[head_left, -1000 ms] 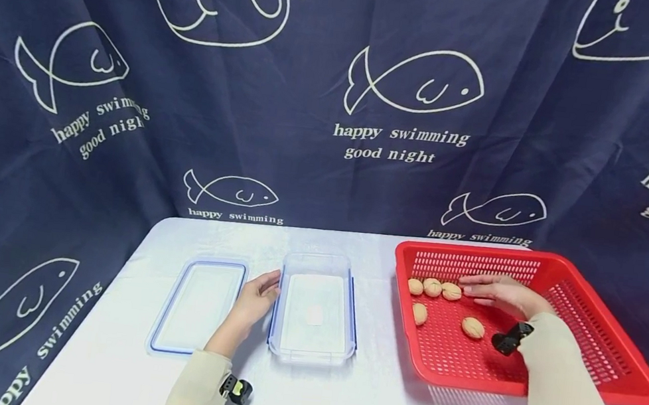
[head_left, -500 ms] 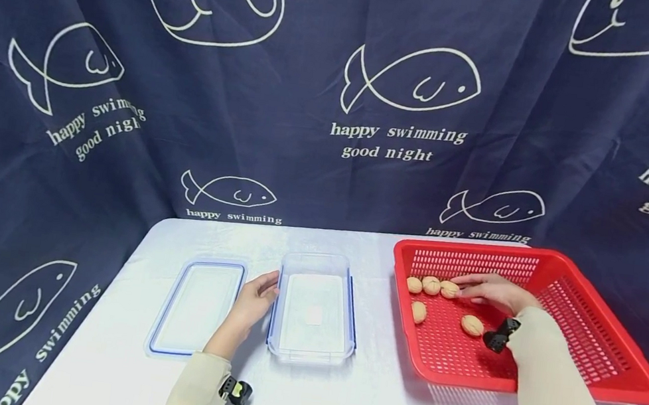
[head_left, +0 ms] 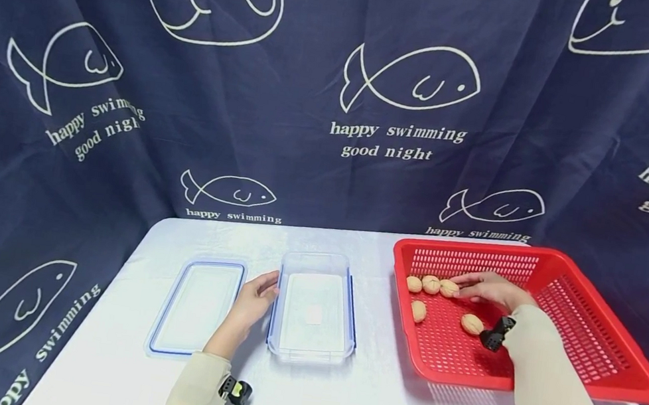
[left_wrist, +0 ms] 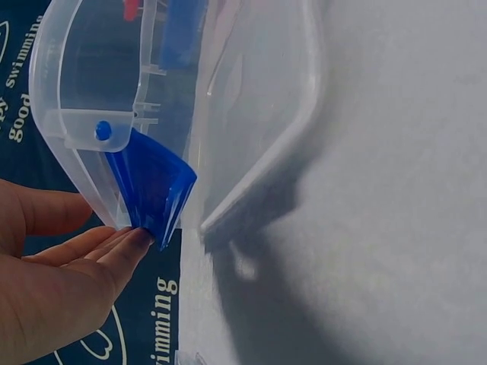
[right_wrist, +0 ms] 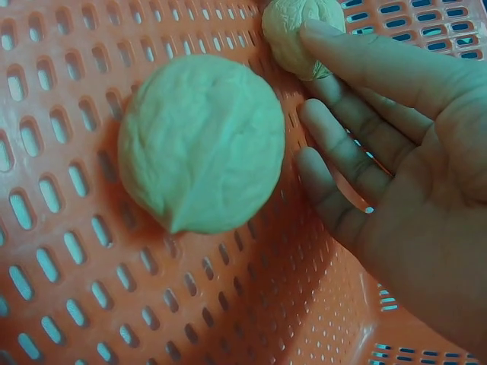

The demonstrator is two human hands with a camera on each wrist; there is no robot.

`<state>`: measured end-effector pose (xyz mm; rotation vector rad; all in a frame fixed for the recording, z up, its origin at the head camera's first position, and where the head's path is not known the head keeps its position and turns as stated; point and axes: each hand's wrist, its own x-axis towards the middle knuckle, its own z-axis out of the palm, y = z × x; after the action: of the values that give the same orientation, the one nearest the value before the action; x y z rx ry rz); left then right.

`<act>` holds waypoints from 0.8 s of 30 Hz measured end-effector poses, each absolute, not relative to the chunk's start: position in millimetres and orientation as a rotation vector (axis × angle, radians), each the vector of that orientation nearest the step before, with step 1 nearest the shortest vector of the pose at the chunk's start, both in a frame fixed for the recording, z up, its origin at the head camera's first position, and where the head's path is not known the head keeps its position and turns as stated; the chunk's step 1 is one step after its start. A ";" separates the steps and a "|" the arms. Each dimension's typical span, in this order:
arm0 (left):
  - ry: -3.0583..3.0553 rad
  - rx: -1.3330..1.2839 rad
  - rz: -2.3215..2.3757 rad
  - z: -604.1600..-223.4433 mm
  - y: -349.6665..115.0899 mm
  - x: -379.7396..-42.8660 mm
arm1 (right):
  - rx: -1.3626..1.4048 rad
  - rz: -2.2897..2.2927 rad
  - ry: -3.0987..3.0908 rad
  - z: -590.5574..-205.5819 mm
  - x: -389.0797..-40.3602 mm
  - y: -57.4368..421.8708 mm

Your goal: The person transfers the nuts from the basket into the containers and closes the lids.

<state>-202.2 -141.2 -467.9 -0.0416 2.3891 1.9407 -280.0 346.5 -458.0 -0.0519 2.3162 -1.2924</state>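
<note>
My left hand [head_left: 258, 296] is at the left side of a clear plastic food container [head_left: 312, 355], its fingertips touching a hanging blue latch [left_wrist: 156, 186] in the left wrist view. My right hand [head_left: 495, 290] is inside a red plastic basket [head_left: 603, 395]. Between thumb and fingers it pinches a walnut [right_wrist: 293, 34], the rightmost of three in a row along the basket's back left. Another walnut [right_wrist: 202, 144] fills the middle of the right wrist view. In the head view, one walnut [head_left: 472, 323] lies near the right wrist and another walnut [head_left: 417, 311] by the left wall.
A blue-edged clear lid [head_left: 195, 308] lies flat left of the container. Both stand on a white-covered table [head_left: 364, 401], with the basket at the right. A dark blue curtain [head_left: 314, 81] with white fish drawings hangs behind.
My right hand has moved slightly left to the walnut at the end of the row and closed its fingers on it. My left hand has stayed at the container's side.
</note>
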 end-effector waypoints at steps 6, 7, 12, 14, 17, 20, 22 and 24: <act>2.393 -0.034 1.948 -467.1 -141.5 -202.0 | -0.046 -1.270 2.346 -456.6 -280.4 344.8; 2.393 -0.032 1.950 -467.1 -141.5 -202.0 | -0.042 -1.270 2.346 -456.5 -280.4 344.8; 2.395 -0.034 1.951 -467.2 -141.2 -201.5 | -0.065 -1.198 2.395 -456.3 -280.7 345.4; 2.396 -0.046 1.948 -467.1 -141.0 -200.9 | -0.083 -1.177 2.410 -456.3 -281.1 345.8; 2.400 -0.052 1.949 -467.2 -140.5 -199.9 | -0.091 -1.198 2.404 -455.9 -280.8 346.5; 2.401 -0.064 1.952 -467.4 -139.7 -198.9 | -0.096 -1.249 2.373 -455.2 -280.1 348.0; 2.405 -0.064 1.952 -467.9 -139.2 -198.4 | -0.104 -1.267 2.365 -454.1 -279.6 348.9; 2.405 -0.068 1.954 -468.1 -138.7 -198.0 | -0.107 -1.292 2.349 -452.5 -279.4 350.0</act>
<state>-198.0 -138.7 -468.1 -0.0684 2.4047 1.9545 -279.4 350.0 -452.5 -0.1067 2.3485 -1.2920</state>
